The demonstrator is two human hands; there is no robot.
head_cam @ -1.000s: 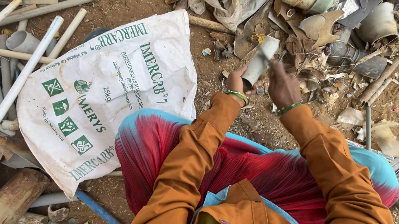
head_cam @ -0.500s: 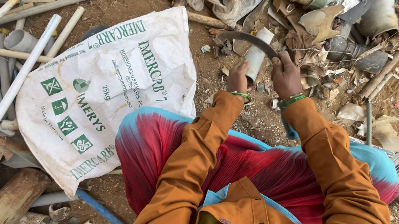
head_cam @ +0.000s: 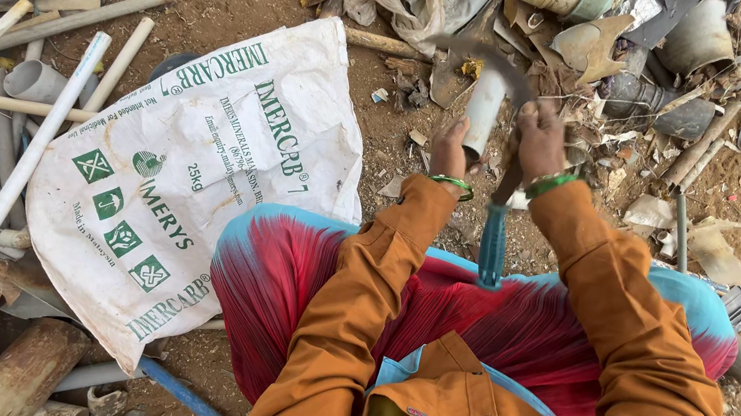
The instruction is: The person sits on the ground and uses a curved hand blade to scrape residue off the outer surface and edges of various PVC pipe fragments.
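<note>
A short white plastic pipe piece [head_cam: 483, 108] is held upright in the closed left hand [head_cam: 450, 147], just beside the blue-handled curved metal hammer [head_cam: 500, 200] clasped by the right hand [head_cam: 539, 140].

matt plastic pipe [head_cam: 483, 108], woven sack [head_cam: 183, 175]

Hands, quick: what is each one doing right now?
Left hand: closed on the short white plastic pipe piece, held upright.
Right hand: closed on the blue-handled hammer with dark metal head, raised over the pipe.
</note>
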